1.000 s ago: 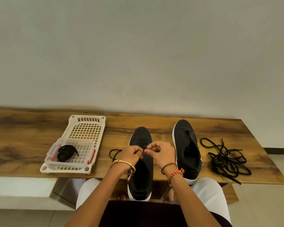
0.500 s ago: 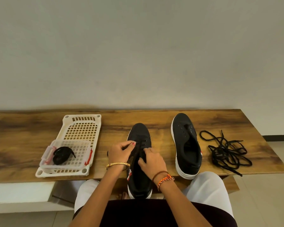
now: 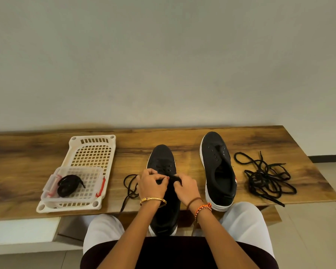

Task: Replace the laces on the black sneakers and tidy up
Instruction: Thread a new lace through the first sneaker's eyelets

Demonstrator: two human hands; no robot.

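Both hands meet over the tongue of the near black canvas sneaker [image 3: 164, 193], each pinching the black lace [image 3: 130, 189] threaded through it.

Left hand [image 3: 151, 184] and right hand [image 3: 185, 186] sit close together with curled fingers; the lace's loose end trails left across the long wooden bench [image 3: 17, 171]. Right of them stands the second, unlaced black sneaker [image 3: 218, 169], then a loose tangle of black laces [image 3: 268, 179]. At far left, a white perforated plastic tray [image 3: 94, 152] carries a small clear plastic box [image 3: 89, 191] holding a coiled black lace [image 3: 67, 185].
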